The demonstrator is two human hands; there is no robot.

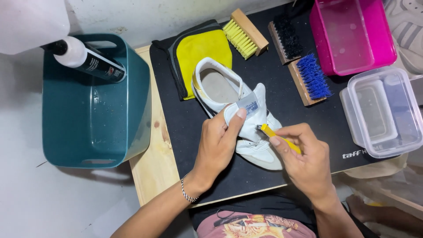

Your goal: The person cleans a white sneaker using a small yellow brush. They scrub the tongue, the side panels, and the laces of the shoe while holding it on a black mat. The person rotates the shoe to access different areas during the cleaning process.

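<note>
We pinned the white shoe (238, 114) by its tongue with our closed left hand (218, 141), steadying it while our right hand (306, 158) gripped a yellow brush (277, 137) against it.

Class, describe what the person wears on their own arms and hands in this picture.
Both forearms are bare, with no sleeves or gloves showing. The left hand has a thin silver-and-dark beaded bracelet round its wrist. The right hand wears nothing visible: no ring, watch or band.

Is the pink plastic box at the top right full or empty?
Empty. The pink box sits open-topped on the black mat, and only its bare translucent floor shows inside.
</note>
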